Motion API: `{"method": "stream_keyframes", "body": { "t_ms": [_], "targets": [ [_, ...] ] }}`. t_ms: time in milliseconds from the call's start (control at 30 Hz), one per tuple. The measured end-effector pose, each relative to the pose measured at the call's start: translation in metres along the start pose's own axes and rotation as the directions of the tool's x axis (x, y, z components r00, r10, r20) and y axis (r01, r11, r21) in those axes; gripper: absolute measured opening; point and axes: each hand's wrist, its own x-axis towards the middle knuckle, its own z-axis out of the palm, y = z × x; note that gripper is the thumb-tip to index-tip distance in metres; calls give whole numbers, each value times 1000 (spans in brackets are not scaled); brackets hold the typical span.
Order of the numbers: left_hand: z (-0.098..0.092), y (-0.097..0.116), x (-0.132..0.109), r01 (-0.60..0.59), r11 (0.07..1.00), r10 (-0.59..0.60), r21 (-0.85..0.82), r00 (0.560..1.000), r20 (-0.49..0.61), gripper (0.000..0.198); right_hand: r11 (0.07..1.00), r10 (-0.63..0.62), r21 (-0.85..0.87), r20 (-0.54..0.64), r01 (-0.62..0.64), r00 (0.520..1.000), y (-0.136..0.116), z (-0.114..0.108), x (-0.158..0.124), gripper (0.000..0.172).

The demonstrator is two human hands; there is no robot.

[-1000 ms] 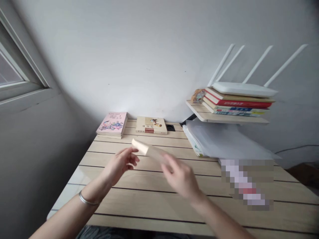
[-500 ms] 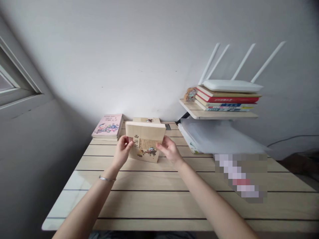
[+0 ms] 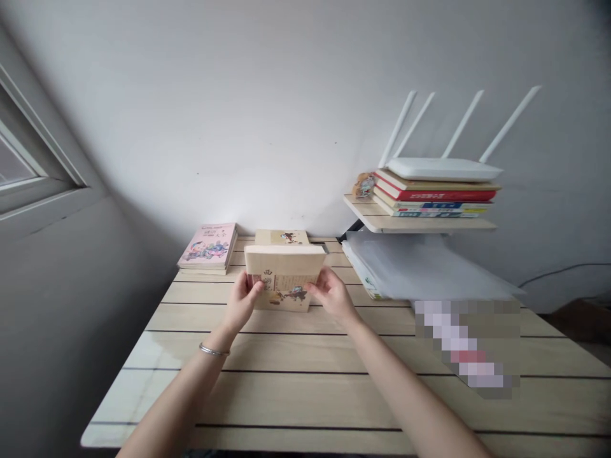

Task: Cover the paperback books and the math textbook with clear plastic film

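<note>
A thick cream book (image 3: 284,277) with a small picture on its cover stands tilted on the wooden table (image 3: 305,394), its top edge toward me. My left hand (image 3: 243,302) grips its left side, fingers closed on the cover. My right hand (image 3: 330,294) grips its right side the same way. A silver bangle sits on my left wrist. Behind the held book lies a second cream book (image 3: 281,237) flat against the wall, partly hidden.
A pink book stack (image 3: 209,247) lies at the back left. A wall shelf (image 3: 415,223) holds several books and a white router (image 3: 443,168). White papers (image 3: 420,270) lie under it. A blurred patch (image 3: 465,346) covers the right table. A window frame (image 3: 28,178) is on the left.
One second ago my right hand held the book edge-on and blurred, the left hand apart. Now both hands hold it cover-up, farther from me and lower toward the table.
</note>
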Motion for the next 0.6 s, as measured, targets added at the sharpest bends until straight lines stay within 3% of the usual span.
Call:
{"method": "stream_keyframes", "body": {
  "t_ms": [167,400,600],
  "targets": [
    [-7,9,3,50,997,-44,-66,994,97,38,998,-23,-53,38,25,999,2,0,-2,33],
    [2,39,14,-46,988,44,-147,999,-19,30,993,-16,-121,19,18,1000,5,-1,0,32],
    [4,26,13,0,994,2,-113,1000,12,32,990,-36,-133,15,38,999,9,-2,2,30]
  ]
}}
